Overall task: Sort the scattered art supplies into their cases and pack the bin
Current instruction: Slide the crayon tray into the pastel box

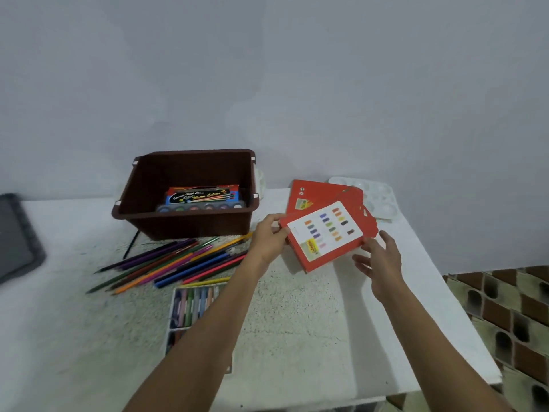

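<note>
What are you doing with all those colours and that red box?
A person is tidying up art supplies. Their left hand grips one corner of the red box, which has colour swatches printed on it, and the right hand is open at its opposite edge. Coloured pencils still lie scattered on the table, next to an open tray of chalks. The brown bin already holds a watercolour set.

- White speckled table (297, 307), under both hands.
- Brown bin (190, 224), beyond and left of the left hand (269, 237).
- Loose coloured pencils (172, 263), fanned out just left of that hand.
- Open tray of pastel sticks (193, 301), nearer than it, partly under the forearm.
- Red flat case (309, 194), beyond both hands.
- White palette (377, 197), beyond the right hand (380, 260).
- Dark grey tray (15, 233), far left.
</note>
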